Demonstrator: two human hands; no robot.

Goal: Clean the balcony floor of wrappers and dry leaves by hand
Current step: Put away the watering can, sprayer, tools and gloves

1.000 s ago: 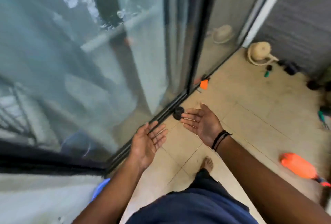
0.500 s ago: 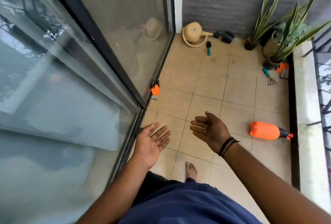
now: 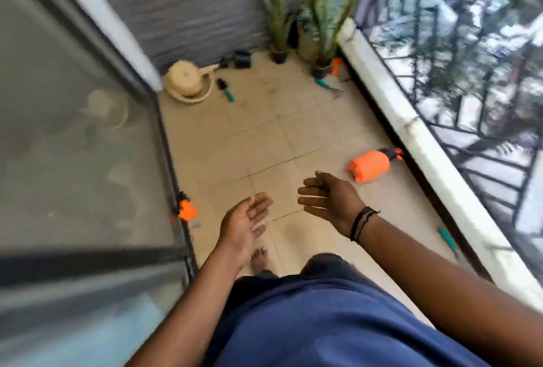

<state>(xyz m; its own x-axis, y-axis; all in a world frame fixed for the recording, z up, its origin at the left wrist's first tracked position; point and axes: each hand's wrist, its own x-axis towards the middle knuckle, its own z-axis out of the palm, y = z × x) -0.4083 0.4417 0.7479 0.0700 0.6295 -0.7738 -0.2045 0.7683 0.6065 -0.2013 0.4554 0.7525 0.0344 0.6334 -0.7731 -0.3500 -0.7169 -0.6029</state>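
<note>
Both empty, left hand [image 3: 245,227] and right hand [image 3: 329,200] hover palms-inward, fingers relaxed.

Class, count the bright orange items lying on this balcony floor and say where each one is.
3: an orange bottle near the parapet, a small orange item by the glass door track, and another orange item beside the pots in the far corner. Others may be hidden.
</note>
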